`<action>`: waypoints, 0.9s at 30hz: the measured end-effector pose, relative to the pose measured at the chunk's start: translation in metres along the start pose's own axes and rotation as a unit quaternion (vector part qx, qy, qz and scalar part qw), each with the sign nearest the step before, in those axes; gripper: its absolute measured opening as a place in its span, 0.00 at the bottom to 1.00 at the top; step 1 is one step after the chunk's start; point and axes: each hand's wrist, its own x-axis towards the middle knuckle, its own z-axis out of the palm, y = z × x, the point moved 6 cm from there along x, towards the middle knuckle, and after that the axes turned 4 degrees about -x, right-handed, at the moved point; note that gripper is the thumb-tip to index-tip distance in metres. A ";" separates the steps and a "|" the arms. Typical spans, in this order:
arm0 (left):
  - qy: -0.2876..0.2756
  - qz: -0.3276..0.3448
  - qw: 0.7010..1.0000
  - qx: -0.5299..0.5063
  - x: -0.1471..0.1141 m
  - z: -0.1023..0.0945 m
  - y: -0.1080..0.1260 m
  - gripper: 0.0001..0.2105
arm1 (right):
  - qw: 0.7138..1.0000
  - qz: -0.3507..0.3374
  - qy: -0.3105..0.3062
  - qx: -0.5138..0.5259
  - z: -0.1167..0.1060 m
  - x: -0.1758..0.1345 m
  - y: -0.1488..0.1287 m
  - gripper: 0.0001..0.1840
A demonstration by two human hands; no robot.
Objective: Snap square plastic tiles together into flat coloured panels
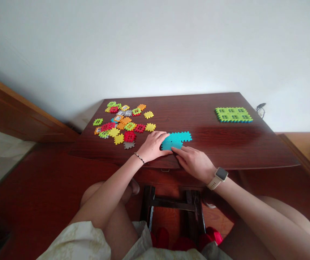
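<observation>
Several blue square puzzle tiles (176,139) lie flat near the table's front edge, joined at their toothed edges into one sheet. The sheet's far row reaches further right than its near row. My left hand (155,145) grips the sheet's left side, thumb at the near edge and fingers along the far left. From the near side, my right hand (194,161) presses an extended finger on the near row; its other fingers are partly hidden beneath the hand.
To the left, a loose pile of red, yellow, orange, green and grey tiles (126,122) spreads over the dark wooden table (198,151). A stacked green-and-blue tile panel (233,114) lies at the far right. Behind the table stands a white wall (171,47).
</observation>
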 end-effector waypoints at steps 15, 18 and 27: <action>-0.003 -0.002 1.000 -0.004 0.000 -0.001 -0.001 0.37 | 0.999 0.029 -0.025 -0.013 -0.009 -0.009 0.014 0.23; -0.005 -0.006 1.000 -0.005 0.000 -0.001 -0.001 0.37 | 0.999 0.028 -0.025 -0.008 -0.010 -0.009 0.014 0.23; -0.004 -0.008 1.000 -0.009 0.000 -0.002 0.000 0.36 | 0.999 0.040 -0.009 0.008 -0.014 -0.014 0.024 0.22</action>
